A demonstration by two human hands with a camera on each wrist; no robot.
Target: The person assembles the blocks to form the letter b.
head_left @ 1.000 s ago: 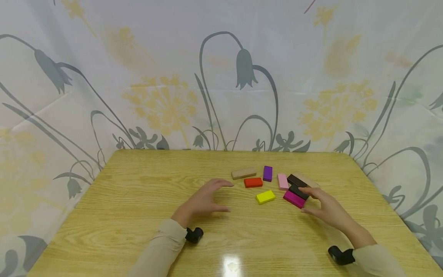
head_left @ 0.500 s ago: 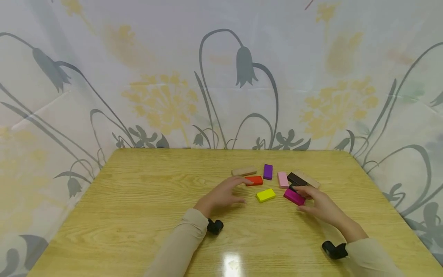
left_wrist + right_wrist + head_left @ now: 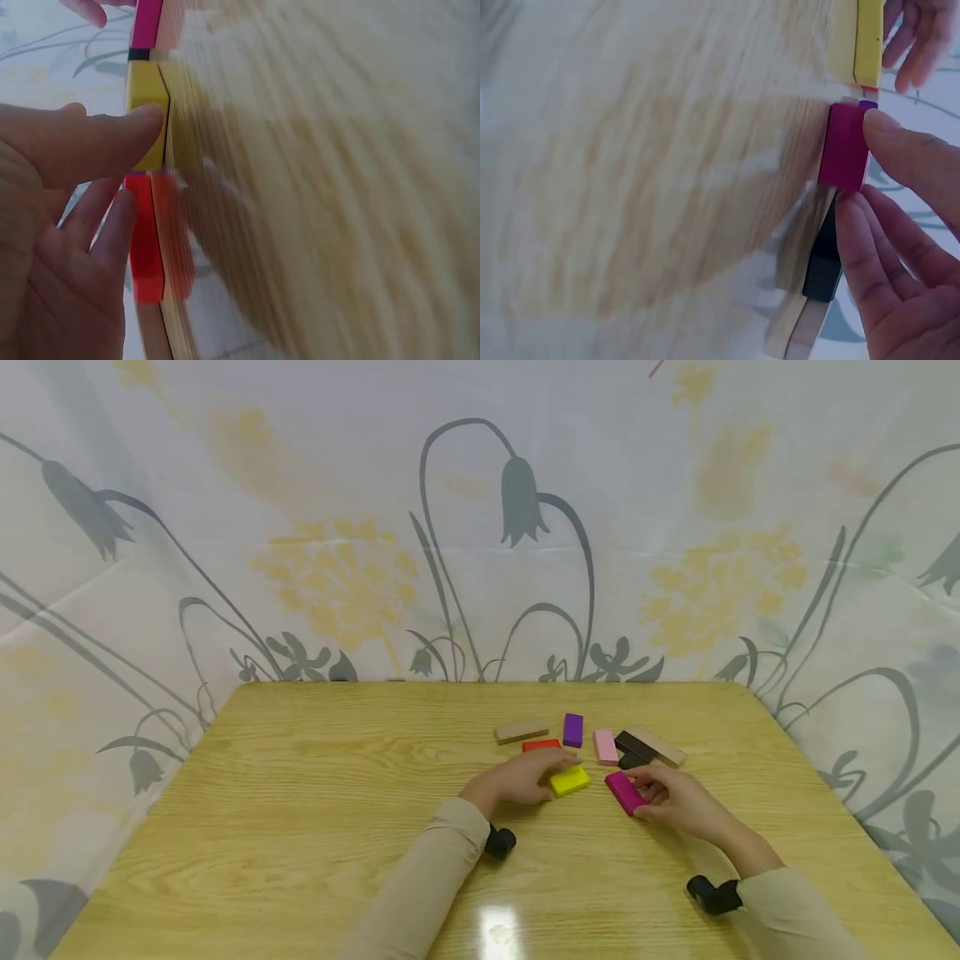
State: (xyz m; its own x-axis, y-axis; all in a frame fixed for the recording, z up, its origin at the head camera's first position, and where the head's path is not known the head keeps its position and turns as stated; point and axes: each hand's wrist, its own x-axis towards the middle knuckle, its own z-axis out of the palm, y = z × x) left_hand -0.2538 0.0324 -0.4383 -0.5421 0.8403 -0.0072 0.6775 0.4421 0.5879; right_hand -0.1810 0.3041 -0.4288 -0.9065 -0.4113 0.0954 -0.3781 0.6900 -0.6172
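Note:
My right hand (image 3: pixel 686 802) pinches a magenta block (image 3: pixel 625 792) between thumb and fingers. In the right wrist view the magenta block (image 3: pixel 845 146) is tilted in front of a dark block (image 3: pixel 821 277). My left hand (image 3: pixel 525 778) is over the left part of a yellow block (image 3: pixel 572 782), fingers reaching over its far side. In the left wrist view the thumb overlaps the near face of the yellow block (image 3: pixel 146 82), and the other fingers are loosely spread above a red block (image 3: pixel 146 255). Behind the left hand, the red block (image 3: pixel 542 746) is partly hidden.
A purple block (image 3: pixel 573 730), a pink block (image 3: pixel 606 747) and a natural wood block (image 3: pixel 521 731) lie farther back. Beside the right hand are dark blocks (image 3: pixel 634 746) and another wood block (image 3: pixel 658 747). A flowered cloth (image 3: pixel 337 527) hangs behind the wooden table (image 3: pixel 315 827).
My left hand has moved right, past the red block to the yellow one. My right hand has taken hold of the magenta block and turned it, moving it slightly away from the dark blocks.

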